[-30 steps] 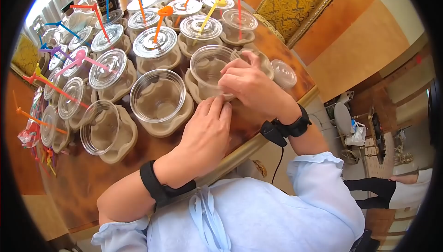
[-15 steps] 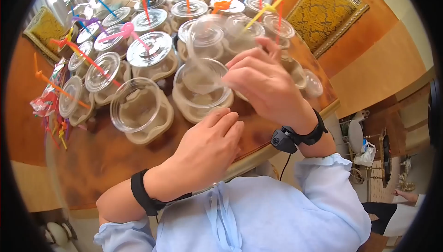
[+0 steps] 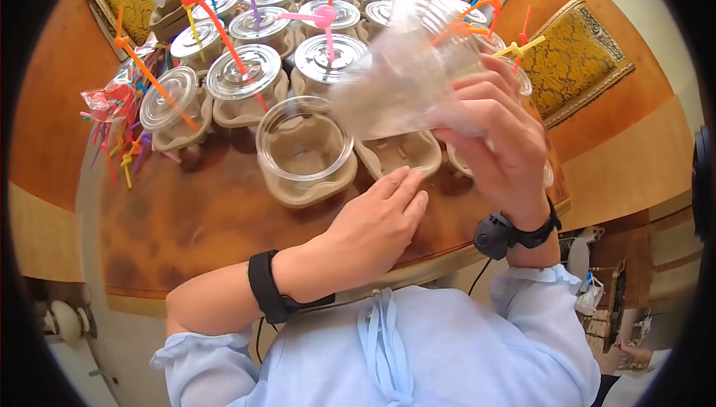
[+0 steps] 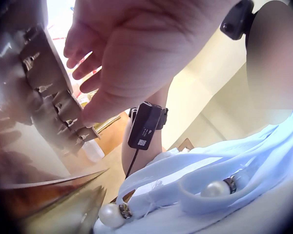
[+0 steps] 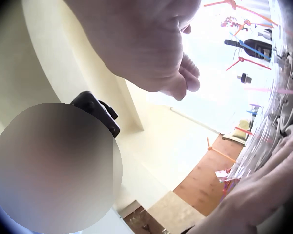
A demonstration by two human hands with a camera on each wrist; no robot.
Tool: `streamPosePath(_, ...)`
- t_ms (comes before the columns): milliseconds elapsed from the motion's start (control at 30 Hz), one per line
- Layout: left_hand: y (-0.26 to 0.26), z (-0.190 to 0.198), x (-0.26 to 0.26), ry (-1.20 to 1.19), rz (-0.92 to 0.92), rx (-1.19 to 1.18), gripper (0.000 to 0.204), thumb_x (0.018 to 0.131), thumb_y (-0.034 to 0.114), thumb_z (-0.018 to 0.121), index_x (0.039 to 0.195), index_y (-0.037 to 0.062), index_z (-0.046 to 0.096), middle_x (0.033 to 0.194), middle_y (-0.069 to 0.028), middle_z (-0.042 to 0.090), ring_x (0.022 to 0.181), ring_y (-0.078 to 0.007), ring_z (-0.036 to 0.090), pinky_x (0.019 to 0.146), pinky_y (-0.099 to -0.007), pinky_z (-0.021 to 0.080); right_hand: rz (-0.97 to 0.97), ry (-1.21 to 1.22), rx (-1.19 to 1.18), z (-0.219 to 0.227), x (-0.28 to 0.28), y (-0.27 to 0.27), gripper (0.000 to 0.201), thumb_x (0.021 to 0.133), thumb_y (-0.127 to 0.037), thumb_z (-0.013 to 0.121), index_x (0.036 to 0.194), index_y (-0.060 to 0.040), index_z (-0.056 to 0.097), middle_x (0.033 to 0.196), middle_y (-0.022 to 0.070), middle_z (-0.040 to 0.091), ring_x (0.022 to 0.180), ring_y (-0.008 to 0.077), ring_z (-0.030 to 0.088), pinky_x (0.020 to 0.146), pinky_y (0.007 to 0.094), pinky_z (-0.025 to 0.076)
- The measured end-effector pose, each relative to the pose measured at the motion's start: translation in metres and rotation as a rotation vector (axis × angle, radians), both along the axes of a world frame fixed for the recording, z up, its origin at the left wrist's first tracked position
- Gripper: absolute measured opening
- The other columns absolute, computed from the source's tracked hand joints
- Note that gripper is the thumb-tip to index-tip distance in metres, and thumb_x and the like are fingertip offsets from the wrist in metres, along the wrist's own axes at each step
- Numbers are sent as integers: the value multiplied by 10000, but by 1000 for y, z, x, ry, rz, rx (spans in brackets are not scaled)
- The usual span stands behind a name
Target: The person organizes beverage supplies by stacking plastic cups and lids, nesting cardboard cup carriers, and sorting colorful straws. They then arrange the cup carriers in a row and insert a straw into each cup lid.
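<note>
Gone from a front holder since the earlier frame is its clear cup; clear cups — seemingly nested, blurred — now hang tilted over it at twelve o'clock, grasped in the right hand's fingers. The left hand, grasping nothing, rests straight-fingered near its edge. Likely step: gathering cups — next probably calls for reaching eight o'clock, to the lidless cup.
</note>
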State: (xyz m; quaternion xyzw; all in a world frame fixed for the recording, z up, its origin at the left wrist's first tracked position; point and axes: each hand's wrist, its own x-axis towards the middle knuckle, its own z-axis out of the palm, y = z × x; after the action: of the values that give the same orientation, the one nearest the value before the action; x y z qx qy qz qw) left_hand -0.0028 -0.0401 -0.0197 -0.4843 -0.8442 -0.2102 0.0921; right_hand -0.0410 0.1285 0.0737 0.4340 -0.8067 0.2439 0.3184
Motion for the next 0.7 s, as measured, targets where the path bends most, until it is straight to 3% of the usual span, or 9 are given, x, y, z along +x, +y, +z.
streamPosePath(67,-5,4,1,32,-16,70,470,718,101,569,1128,-125,518,1223,-242,500,1165,-356,449,999,-373,361,108,35,51,-10,-10,-17,109,751,-55,664,843,-93,622,809,25,622,830,199,607,994,438,305)
streamPosePath(167,-20,14,4,-104,26,87,435,721,95,560,1114,-89,530,1158,-206,530,1099,-349,487,954,-384,390,160,20,171,-30,-18,-45,130,737,-68,668,844,-107,604,818,16,599,852,197,589,982,451,298)
streamPosePath(267,-30,6,2,-87,51,12,527,695,124,687,1177,1,514,1140,-210,537,1040,-353,522,871,-434,424,201,-45,240,-53,-24,-61,153,717,-92,677,824,-120,572,801,8,565,871,192,565,967,472,290)
streamPosePath(367,-27,5,3,-273,107,-140,537,689,121,689,1182,3,513,1139,-217,539,1056,-356,520,878,-440,418,193,-126,303,-69,-21,-68,152,700,-110,657,771,-124,523,757,4,524,872,181,542,962,496,279)
streamPosePath(467,-18,-11,-7,-178,123,48,546,691,125,687,1192,1,507,1135,-213,545,1066,-373,513,891,-456,408,179,-53,348,-69,-22,-68,118,706,-89,611,751,-127,508,744,2,505,865,175,538,965,500,279)
streamPosePath(600,-19,-8,-9,-266,95,52,573,674,121,703,1201,13,506,1158,-199,541,1074,-397,500,919,-452,392,224,-19,227,-66,-18,-61,96,728,-57,562,736,-123,493,707,0,478,824,173,531,964,509,291)
streamPosePath(700,-20,10,-6,-253,91,-100,625,648,121,736,1213,14,492,1220,-174,508,1135,-377,455,947,-450,374,197,-76,67,-41,-6,-32,77,746,-51,582,769,-113,542,733,-3,513,837,182,559,980,492,291)
